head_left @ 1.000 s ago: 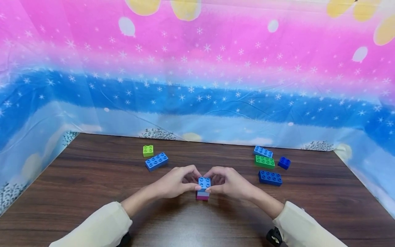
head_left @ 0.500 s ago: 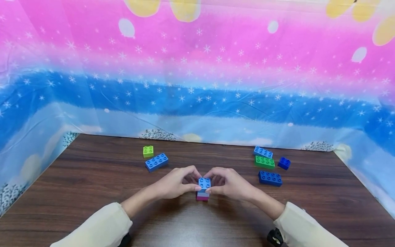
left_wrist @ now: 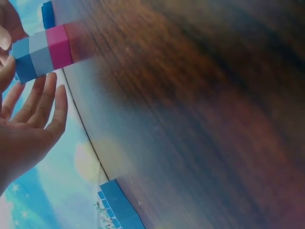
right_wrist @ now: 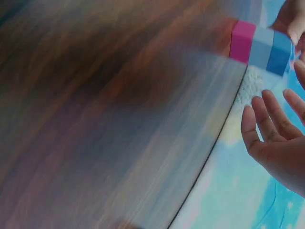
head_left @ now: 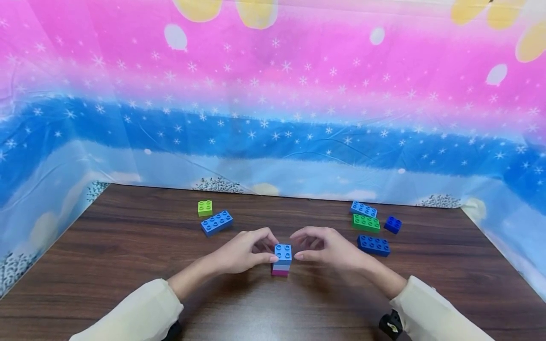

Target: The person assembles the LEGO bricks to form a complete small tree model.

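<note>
In the head view a small stack stands upright on the table: a light blue four-stud brick (head_left: pixel 283 254) on top, a grey brick (head_left: pixel 280 267) in the middle, a magenta brick (head_left: pixel 279 273) at the bottom. My left hand (head_left: pixel 243 252) holds the blue brick from its left side, thumb near the front and forefinger at the back. To the right of the stack, my right hand (head_left: pixel 330 248) is apart from it, thumb and fingers spread with nothing between them. The right wrist view shows the same stack, with the loose fingers of the right hand (right_wrist: pixel 281 138) beside it.
At the back left lie a lime brick (head_left: pixel 204 208) and a long blue brick (head_left: pixel 216 223). Back right are a light blue brick (head_left: pixel 364 209), a green brick (head_left: pixel 366 223), a small dark blue brick (head_left: pixel 393 225) and a long navy brick (head_left: pixel 373 245). A patterned cloth (head_left: pixel 273 142) hangs behind.
My right hand has let go of the blue brick and drawn away to the right. The left hand and the stack have stayed where they were.
</note>
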`<state>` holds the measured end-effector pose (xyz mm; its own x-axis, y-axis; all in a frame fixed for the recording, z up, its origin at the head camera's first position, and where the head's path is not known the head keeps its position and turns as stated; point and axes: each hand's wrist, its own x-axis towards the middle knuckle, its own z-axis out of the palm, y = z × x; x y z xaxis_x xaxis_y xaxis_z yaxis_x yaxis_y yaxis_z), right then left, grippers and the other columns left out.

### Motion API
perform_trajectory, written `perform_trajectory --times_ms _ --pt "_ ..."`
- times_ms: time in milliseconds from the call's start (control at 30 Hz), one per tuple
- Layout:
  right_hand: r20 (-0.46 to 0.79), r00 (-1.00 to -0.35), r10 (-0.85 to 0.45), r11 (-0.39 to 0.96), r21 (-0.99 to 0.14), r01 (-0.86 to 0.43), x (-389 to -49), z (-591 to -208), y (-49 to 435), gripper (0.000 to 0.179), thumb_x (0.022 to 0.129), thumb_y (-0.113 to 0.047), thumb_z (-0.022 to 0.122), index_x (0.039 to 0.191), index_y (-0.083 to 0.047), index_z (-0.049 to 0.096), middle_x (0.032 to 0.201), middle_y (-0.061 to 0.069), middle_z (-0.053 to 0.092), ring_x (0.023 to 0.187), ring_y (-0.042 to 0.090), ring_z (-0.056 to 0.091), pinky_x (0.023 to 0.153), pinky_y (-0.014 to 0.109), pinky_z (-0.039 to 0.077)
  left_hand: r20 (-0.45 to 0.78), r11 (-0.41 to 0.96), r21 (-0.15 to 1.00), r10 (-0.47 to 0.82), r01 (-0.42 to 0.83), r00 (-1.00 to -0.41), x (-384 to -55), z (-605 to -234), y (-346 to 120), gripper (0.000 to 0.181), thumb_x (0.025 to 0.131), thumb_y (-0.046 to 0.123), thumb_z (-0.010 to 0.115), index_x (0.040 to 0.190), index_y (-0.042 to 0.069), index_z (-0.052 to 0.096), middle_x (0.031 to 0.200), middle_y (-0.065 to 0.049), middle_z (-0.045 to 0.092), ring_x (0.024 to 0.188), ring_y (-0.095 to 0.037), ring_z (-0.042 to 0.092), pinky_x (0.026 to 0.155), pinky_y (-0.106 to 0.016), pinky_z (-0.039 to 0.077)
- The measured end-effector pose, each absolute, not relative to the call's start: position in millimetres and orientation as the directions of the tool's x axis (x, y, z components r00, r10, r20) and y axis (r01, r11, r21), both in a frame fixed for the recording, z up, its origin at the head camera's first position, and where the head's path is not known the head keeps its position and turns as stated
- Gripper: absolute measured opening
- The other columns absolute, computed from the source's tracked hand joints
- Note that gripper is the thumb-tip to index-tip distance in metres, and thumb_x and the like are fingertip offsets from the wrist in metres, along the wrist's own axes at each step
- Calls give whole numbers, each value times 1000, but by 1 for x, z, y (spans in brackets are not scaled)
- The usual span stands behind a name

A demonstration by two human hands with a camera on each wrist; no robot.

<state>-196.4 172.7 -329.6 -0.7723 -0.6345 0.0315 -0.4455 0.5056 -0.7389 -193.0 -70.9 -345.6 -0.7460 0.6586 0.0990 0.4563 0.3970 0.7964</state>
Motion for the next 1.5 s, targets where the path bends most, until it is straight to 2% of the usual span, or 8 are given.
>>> perform_trajectory --times_ms 167,333,733,867,1133,1500 --pt "25 -796 -605 540 -722 -433 -201 -326 197 41 86 -27 64 121 -7 55 110 11 60 97 25 56 78 37 47 95 406 792 655 455 -750 -193 -345 -70 20 89 21 60 104 8 55 99 -2 62 95 -17 58 81 -31 48" --pt "12 -825 -565 607 -671 -426 -209 -324 228 45 85 -32 65 122 -9 55 119 11 56 107 29 52 82 40 45 91 413 790 651 453 -753 -193 -346 -70 20 89 21 60 105 9 55 99 -1 61 95 -16 58 81 -30 47" --pt "-9 -896 -443 724 -594 -352 -219 -330 292 49 84 -33 66 123 -6 54 116 13 56 103 32 50 80 43 42 90 418 790 644 448 -760 -194 -348 -71 20 89 20 61 105 10 55 99 -1 61 94 -15 58 81 -29 47" --pt "-21 -914 -405 751 -578 -319 -220 -335 308 49 83 -33 67 123 -6 54 115 13 57 106 34 49 83 48 41 87 419 791 645 447 -759 -194 -348 -71 19 89 20 61 105 10 55 99 0 61 94 -14 58 81 -29 47" --pt "-26 -926 -378 765 -572 -296 -220 -345 320 50 81 -30 69 120 -3 55 108 11 56 109 36 48 85 53 39 82 417 795 644 440 -760 -194 -348 -71 19 89 19 61 105 10 55 98 0 61 93 -14 58 80 -29 47" --pt "-35 -921 -389 755 -585 -297 -221 -355 320 44 81 -23 70 118 -2 57 113 18 55 111 40 48 87 51 41 77 410 804 647 431 -759 -194 -349 -72 19 89 20 60 105 11 55 98 0 62 93 -13 58 81 -29 47"
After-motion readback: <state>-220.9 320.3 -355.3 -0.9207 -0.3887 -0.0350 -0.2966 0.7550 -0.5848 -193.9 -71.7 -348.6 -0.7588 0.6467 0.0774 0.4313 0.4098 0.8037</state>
